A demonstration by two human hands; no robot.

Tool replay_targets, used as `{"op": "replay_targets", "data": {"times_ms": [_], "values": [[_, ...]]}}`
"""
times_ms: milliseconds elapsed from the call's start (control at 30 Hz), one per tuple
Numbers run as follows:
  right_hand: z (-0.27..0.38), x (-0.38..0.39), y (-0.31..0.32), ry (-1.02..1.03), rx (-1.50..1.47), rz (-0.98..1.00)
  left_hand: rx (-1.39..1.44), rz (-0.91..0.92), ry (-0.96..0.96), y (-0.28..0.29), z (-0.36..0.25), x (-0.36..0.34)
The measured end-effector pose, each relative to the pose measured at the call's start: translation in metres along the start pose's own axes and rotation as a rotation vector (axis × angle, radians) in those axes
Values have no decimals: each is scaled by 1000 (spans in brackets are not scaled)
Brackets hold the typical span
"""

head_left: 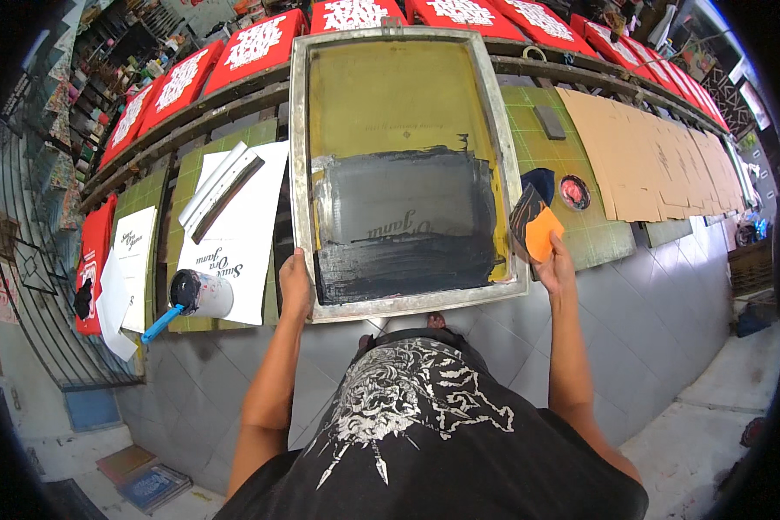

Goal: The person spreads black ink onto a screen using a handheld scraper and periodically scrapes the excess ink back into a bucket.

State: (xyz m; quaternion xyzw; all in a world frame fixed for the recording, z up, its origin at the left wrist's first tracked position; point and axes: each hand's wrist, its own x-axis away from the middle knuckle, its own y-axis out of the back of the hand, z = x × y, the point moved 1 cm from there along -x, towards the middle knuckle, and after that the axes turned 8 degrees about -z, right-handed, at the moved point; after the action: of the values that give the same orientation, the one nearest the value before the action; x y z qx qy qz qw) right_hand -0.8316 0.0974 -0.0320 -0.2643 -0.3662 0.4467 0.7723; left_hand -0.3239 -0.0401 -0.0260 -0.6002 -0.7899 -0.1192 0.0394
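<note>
A screen printing frame with a pale, worn border fills the middle of the view, tilted up before me. Its mesh is olive-yellow in the far half; black ink coats the near half, and faint lettering shows through. My left hand is closed on the frame's left side near the lower corner. Just beyond the right side, my right hand pinches an orange scraper card smeared with black ink. A dark blue cloth-like piece lies behind the card, partly hidden.
Left on the table are a squeegee on printed white paper and an ink tub with a blue-handled tool. To the right stand a small ink pot and brown cardboard sheets. Red printed shirts line the far rack.
</note>
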Motion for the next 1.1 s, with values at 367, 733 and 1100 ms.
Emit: {"op": "replay_targets", "data": {"times_ms": [367,733,1100], "values": [[11,-50,-23,-78,123,13,-47,-52,40,-18,27,-36],[10,-73,-30,-84,188,-37,-217,-85,35,-25,20,-44],[18,-88,-2,-141,88,-32,-782,-125,-84,-25,-14,-36]]}}
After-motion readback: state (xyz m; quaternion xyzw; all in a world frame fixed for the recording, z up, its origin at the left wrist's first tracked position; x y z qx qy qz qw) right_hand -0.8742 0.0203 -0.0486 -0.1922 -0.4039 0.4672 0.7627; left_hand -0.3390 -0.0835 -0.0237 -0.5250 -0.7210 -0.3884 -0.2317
